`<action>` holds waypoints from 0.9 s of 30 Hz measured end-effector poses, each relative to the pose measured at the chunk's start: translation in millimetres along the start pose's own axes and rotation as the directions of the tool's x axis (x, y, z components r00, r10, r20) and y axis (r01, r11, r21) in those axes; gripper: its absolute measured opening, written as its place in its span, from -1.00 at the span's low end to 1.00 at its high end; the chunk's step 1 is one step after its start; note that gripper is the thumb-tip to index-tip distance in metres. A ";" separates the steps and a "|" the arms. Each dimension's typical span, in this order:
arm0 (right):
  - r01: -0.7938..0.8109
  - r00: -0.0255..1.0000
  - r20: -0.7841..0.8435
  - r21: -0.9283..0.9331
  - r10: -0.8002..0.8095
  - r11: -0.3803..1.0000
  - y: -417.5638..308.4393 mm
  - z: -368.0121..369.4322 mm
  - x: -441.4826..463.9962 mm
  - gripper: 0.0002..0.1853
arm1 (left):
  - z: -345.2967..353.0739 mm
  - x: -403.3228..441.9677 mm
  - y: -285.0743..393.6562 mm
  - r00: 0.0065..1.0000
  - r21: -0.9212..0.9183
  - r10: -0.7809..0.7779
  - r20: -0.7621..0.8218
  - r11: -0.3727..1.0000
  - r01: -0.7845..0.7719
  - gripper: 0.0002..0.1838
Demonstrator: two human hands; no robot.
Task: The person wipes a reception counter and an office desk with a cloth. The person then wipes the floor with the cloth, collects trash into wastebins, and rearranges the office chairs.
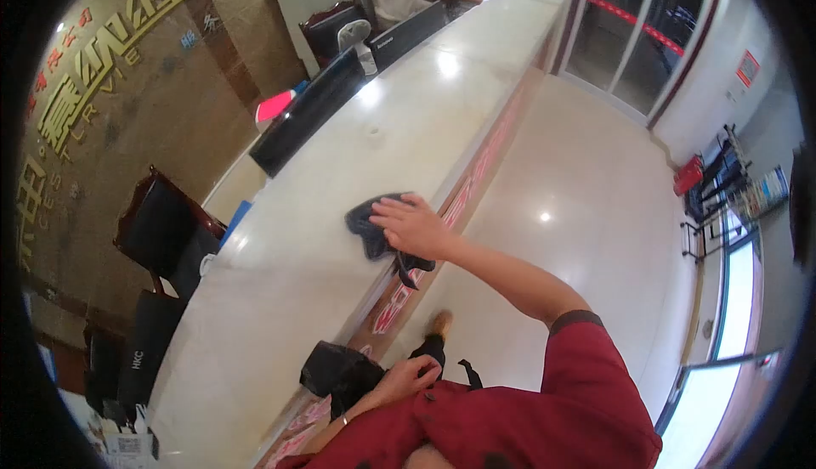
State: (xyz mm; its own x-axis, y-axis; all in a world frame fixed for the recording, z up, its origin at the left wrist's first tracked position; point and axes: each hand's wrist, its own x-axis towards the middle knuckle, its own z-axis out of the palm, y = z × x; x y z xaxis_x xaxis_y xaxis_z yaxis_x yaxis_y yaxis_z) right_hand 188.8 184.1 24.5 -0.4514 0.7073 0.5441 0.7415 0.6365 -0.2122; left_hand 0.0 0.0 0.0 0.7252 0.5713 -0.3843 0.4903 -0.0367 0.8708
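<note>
My right hand [415, 228] lies on a dark grey cloth [365, 229] on the pale counter top [340, 184], close to its front edge. Its fingers stretch over the bunched cloth, and a dark corner hangs over the edge. My left hand [410, 379] is low by my body, its fingers curled. Whatever may be in those fingers is hidden. Beside that wrist sits a black, crumpled, bag-like thing [336, 370] at the counter edge, partly behind the hand.
Black monitors [308, 112] and a small white fan [354, 36] stand along the counter's inner side. Behind it are dark chairs [166, 227]. Glossy floor [544, 180] runs along the right, with a rack [735, 193] by the wall and glass doors [633, 27] at the far end.
</note>
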 end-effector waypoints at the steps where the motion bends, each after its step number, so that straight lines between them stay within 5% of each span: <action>1: 0.000 1.000 -0.010 -0.037 0.000 0.999 -4.0 -13.5 -3.6 -0.66 | 5.9 -1.3 4.0 1.000 -0.050 -0.011 0.005 0.999 0.011 -0.78; 2: -0.011 1.000 -0.022 -0.089 0.010 0.996 -5.8 -24.7 -8.3 -0.66 | 9.9 -2.3 11.0 1.000 -0.093 -0.011 0.023 0.996 0.013 -0.78; 3: 0.050 0.998 0.035 -0.151 -0.045 0.987 123.9 -42.4 -3.0 -0.66 | 9.4 135.2 37.6 0.998 -0.146 0.070 -0.008 0.987 -0.070 -0.78; 4: 0.023 1.000 -0.008 -0.056 -0.023 0.998 123.0 -22.5 -7.5 -0.67 | -1.9 126.4 34.4 1.000 -0.125 0.004 -0.003 0.992 -0.005 -0.78; 5: 0.109 0.991 -0.065 -0.144 -0.119 0.984 190.9 -62.3 32.3 -0.68 | -35.5 201.2 63.6 0.988 -0.068 0.140 -0.067 0.987 -0.145 -0.78; 8: -0.062 0.998 -0.018 -0.012 0.062 0.998 240.5 -39.8 1.3 -0.69 | -36.9 241.7 55.4 0.992 0.020 0.061 -0.108 0.998 -0.060 -0.76; 13: -0.083 0.997 -0.014 -0.087 0.082 0.993 408.4 -100.7 15.4 -0.69 | -59.5 385.7 144.5 0.993 -0.124 0.117 0.018 0.986 -0.113 -0.74; 15: -0.056 0.998 -0.010 -0.079 0.056 0.995 466.0 -116.0 15.8 -0.70 | -60.8 437.5 163.2 1.000 -0.114 0.019 0.017 0.993 -0.017 -0.74; 27: -0.053 0.996 -0.079 -0.025 0.051 0.998 817.1 -186.6 24.5 -0.71 | -73.0 781.6 311.8 0.999 -0.121 0.001 -0.032 0.993 -0.005 -0.76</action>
State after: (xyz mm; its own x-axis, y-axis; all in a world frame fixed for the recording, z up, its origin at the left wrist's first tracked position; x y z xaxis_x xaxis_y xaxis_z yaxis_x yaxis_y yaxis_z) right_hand 876.3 664.1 15.9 -0.3725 0.7120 0.5952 0.7763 0.5905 -0.2205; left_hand 684.4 494.9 -6.4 0.7100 0.5972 -0.3732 0.4243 0.0601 0.9035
